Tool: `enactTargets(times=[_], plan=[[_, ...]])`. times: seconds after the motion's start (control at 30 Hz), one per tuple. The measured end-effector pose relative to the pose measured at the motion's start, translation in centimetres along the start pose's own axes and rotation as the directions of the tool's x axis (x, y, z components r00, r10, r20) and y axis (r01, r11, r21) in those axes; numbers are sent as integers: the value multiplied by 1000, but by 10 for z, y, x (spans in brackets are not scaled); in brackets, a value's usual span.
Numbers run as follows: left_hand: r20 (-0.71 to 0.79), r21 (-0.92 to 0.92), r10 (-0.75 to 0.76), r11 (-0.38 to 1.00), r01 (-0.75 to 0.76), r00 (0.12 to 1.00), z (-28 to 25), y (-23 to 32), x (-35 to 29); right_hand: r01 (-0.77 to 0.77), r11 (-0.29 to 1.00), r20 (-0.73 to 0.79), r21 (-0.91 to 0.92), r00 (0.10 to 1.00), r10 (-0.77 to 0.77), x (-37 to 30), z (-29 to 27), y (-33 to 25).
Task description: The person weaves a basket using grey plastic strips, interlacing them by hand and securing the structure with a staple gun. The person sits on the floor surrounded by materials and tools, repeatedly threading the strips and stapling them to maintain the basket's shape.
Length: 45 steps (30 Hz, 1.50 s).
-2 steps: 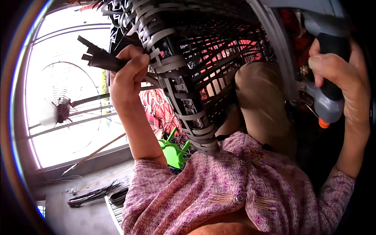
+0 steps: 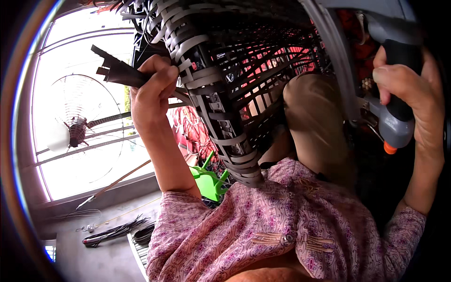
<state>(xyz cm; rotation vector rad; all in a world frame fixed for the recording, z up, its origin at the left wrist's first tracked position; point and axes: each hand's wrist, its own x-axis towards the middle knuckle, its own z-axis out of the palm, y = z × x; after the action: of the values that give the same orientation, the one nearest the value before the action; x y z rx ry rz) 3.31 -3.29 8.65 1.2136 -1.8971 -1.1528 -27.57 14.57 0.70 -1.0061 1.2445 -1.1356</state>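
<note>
My left hand (image 2: 155,87) is closed round a bundle of flat dark strips (image 2: 117,71), whose cut ends stick out to the left. It is beside the edge of a woven black-and-grey wicker frame (image 2: 206,80), which slants down against my shirt. On the right, my right hand (image 2: 404,84) wraps the black grip of a grey tool that looks like an air staple gun (image 2: 397,124), with an orange piece at the grip's lower end. The tool's head reaches up beyond the dark upper right of the picture, so its tip cannot be made out.
A round wire fan (image 2: 77,129) stands at the bright window on the left. A green plastic object (image 2: 206,182) and a heap of red material with thin strips (image 2: 190,131) are below the wicker. A bundle of dark strips (image 2: 115,232) lies on the floor (image 2: 105,261). My knee (image 2: 310,103) is beside the wicker.
My right hand and the grey tool have shifted very slightly to the right. My left hand keeps its grip on the strips, whose ends have moved a little.
</note>
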Motion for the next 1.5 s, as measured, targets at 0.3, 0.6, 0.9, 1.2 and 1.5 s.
enactTargets(times=[0.3,0.6,0.9,1.2,1.5], plan=[[67,-26,134,991,-132,989,-16,25,-19,-13,1000,35,27,999,12,-12,8,6],[9,-60,101,993,-101,995,-2,13,-23,-5,1000,26,-14,1000,6,-18,7,0],[0,49,107,993,-106,994,3,15,-26,4,992,-28,-126,1000,-8,-37,12,-29],[55,53,289,955,-291,956,7,11,-24,1,971,-71,-240,997,-18,-50,28,-66],[190,130,375,906,-402,907,-1,22,-26,-3,946,-83,-324,996,-25,-49,49,-96]])
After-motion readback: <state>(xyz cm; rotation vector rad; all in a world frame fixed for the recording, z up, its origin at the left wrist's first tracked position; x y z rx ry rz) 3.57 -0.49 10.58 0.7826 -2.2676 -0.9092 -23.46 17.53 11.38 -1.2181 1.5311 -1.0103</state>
